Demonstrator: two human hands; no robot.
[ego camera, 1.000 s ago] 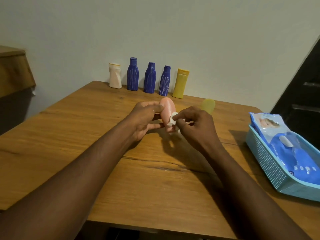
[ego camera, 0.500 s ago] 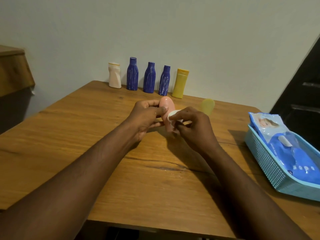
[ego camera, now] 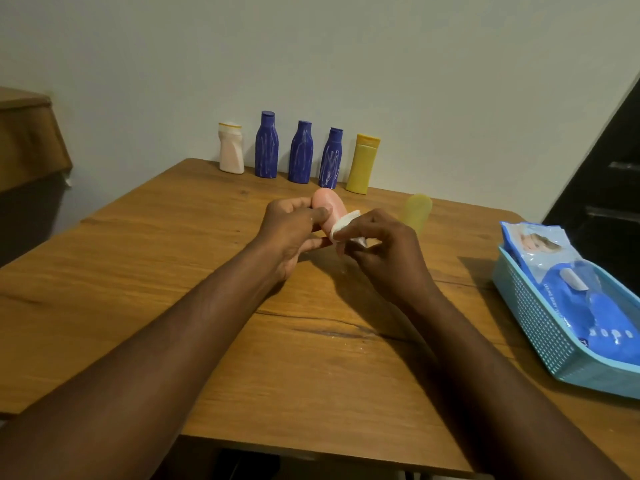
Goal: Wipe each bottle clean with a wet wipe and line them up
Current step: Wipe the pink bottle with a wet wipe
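- Five upright bottles line the far edge of the wooden table (ego camera: 138, 258): one cream squat bottle (ego camera: 231, 148), three dark blue bottles (ego camera: 300, 152), one yellow flat-capped bottle (ego camera: 363, 164).
- The left hand (ego camera: 289, 233) wraps its fingers around a pink rounded bottle (ego camera: 329, 209), tilted above mid-table.
- The right hand (ego camera: 384, 251) pinches a white wet wipe (ego camera: 343, 226) against it, partly hiding a pale yellow bottle (ego camera: 418, 211).
- One blue wipes pack (ego camera: 588, 299) lies in a light blue plastic basket (ego camera: 540, 323).

head camera looks down, forward.

Pink bottle (ego camera: 329, 206) in left hand (ego camera: 289, 233) — wet wipe (ego camera: 343, 226) in right hand (ego camera: 384, 252)
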